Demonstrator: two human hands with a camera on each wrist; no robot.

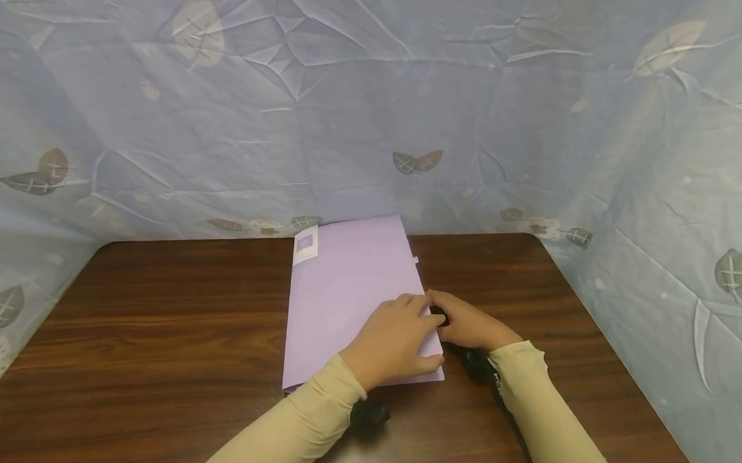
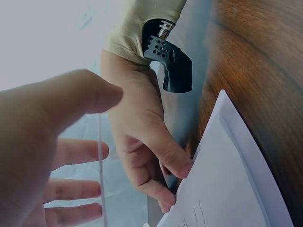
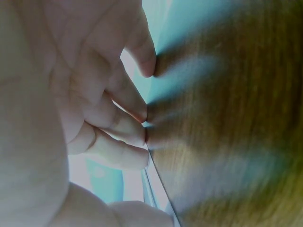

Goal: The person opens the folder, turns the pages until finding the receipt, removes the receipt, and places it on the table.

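A pale purple folder [image 1: 345, 288] with a white corner label lies upright on the table. My left hand [image 1: 391, 344] rests on the lower right of its cover. In the left wrist view the left thumb [image 2: 94, 92] and straight fingers stand apart along the cover's thin edge. White printed pages [image 2: 218, 189] show beneath the raised cover. My right hand [image 1: 471, 322] grips the folder's right edge, thumb on the pages, curled fingers along their side. In the right wrist view, the right hand's fingertips [image 3: 144, 113] meet the folder's edge close to the tabletop.
A dark wooden table [image 1: 164, 337] spreads around the folder. Blue leaf-patterned cloth [image 1: 353, 108] hangs behind it and at both sides. A black wrist camera [image 2: 170, 61] is strapped under the right sleeve, and another black device [image 1: 369, 414] sits below the left wrist.
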